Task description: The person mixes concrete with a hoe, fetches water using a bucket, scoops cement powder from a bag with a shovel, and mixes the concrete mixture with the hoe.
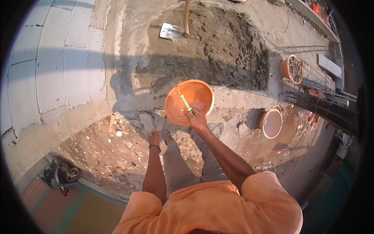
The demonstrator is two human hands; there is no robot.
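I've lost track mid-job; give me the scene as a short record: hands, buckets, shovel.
Right hand: grips the green handle of the orange bucket
Left hand: beside that bucket, nothing visible in it
Shovel: blade at the edge of the grey heap
Far-right bucket: holds dark lumps
Near-right bucket: pale inside, contents unclear

An outdoor building site (wet mortar heap, shovel, block wall).

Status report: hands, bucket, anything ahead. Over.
Right hand gripping light-green handle of round orange plastic bucket. Left hand low, nothing visible in it. Ahead: damp grey mortar-like heap, wooden-handled shovel.
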